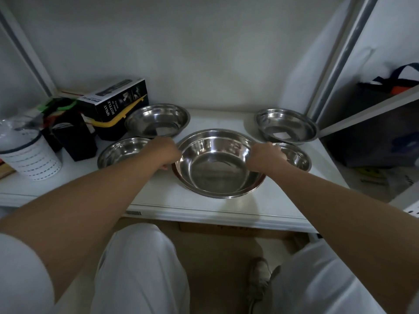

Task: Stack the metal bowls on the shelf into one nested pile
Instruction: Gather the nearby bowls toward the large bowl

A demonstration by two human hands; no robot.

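A large metal bowl [217, 168] sits in the middle of the white shelf [158, 200], near its front edge. My left hand [164, 152] grips its left rim and my right hand [265, 156] grips its right rim. Smaller metal bowls stand around it: one at the back left [157, 120], one at the front left [120, 150] partly behind my left forearm, one at the back right [286, 125], and one at the front right [297, 156] partly behind my right hand.
A black spray bottle box [113, 100] lies at the back left, with dark containers [77, 139] and a white perforated cup [34, 155] in front of it. A shelf upright [340, 57] stands at the right, with bags beyond it. My legs are below the shelf.
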